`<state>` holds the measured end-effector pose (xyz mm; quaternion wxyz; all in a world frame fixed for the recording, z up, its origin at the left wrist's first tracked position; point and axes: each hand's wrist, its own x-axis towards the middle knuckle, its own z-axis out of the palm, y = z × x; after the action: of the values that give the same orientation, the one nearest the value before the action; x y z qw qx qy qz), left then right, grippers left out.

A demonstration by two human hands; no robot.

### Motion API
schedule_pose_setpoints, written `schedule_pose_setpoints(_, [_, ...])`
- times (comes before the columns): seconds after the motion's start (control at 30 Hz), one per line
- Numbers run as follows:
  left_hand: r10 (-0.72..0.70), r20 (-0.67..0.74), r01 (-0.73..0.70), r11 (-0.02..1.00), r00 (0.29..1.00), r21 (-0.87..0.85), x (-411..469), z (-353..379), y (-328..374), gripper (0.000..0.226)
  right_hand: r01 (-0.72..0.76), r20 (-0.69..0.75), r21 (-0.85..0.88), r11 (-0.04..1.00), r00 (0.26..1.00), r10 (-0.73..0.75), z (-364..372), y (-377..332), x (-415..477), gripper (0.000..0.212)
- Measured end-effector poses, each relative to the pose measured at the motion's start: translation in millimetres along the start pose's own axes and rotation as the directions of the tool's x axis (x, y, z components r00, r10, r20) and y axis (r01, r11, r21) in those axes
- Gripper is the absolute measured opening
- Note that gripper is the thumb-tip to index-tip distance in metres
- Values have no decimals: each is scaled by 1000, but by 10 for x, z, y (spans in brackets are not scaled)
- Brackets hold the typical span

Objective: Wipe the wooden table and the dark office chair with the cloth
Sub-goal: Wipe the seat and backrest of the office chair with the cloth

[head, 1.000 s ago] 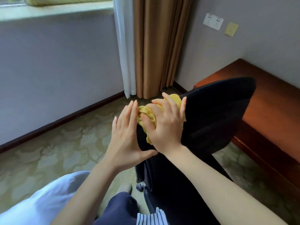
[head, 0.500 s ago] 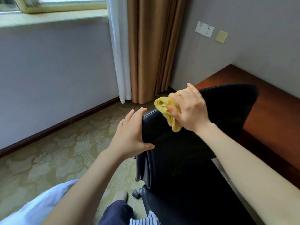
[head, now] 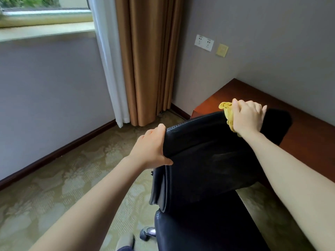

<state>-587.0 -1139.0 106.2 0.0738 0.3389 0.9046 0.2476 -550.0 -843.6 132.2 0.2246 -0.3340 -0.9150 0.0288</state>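
Right grip (head: 248,115) round cloth (head: 227,108) atop chair (head: 208,153)

Bunched yellow cloth (head: 227,113) sits on the top edge of the dark office chair (head: 208,151); reddish wooden bench (head: 308,138) just behind the chair.

chair (head: 208,160) before table (head: 308,134); cloth (head: 228,113) on chair's top edge.

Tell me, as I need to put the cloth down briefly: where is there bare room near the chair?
The wooden table shows bare top between the wall and the chair back. The carpet lies bare between the chair and the curtain. Crowded: the chair's top edge, where the left hand grips and the right hand presses the cloth.
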Motion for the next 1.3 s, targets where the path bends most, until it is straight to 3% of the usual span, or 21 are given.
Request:
schedule_pose_setpoints(0.1, [4, 52, 0, 998, 999, -62, 107, 0, -26, 75, -27, -1, 23, 999, 1000, 27, 11, -180, -61, 58])
schedule_pose_setpoints(0.27, [35, 65, -30, 997, 997, -72, 186, 5, -94, 75, 159, -73, 21, 987, 985, -157, 76, -712, -466, 60])
schedule_pose_setpoints(0.4, [63, 68, -61, 998, 996, -35, 213, 11, -124, 76, 229, -126, 32, 973, 967, -223, 143, -1003, -701, 52])
schedule_pose_setpoints(0.6, [70, 108, -63, 996, 992, -67, 217, 21, -126, 74, 296, -109, 6, 955, 950, -294, 71, -1162, -864, 51])
schedule_pose_setpoints(0.7, [108, 110, -98, 991, 988, -94, 221, 1, -132, 87, 365, -108, 3, 931, 926, -362, 66, -1316, -994, 51])
schedule_pose_setpoints(0.8, [147, 96, -145, 989, 984, -24, 182, -65, -222, 84, 395, -75, -33, 918, 915, -396, 0, -1305, -1016, 56])
schedule_pose_setpoints(0.93, [47, 216, -49, 999, 975, 2, 11, -76, -515, 82, 438, -53, -76, 896, 895, -443, -20, -1310, -1066, 59])
schedule_pose_setpoints(1.1, [110, 74, -117, 988, 991, 98, -117, -16, -606, 39, 499, -176, -22, 867, 851, -494, 32, -1342, -1173, 44])
schedule_pose_setpoints(1.3, [19, -86, -12, 997, 996, 77, -217, 130, -622, 30, 615, -210, -44, 787, 765, -609, 109, -1396, -1343, 47])
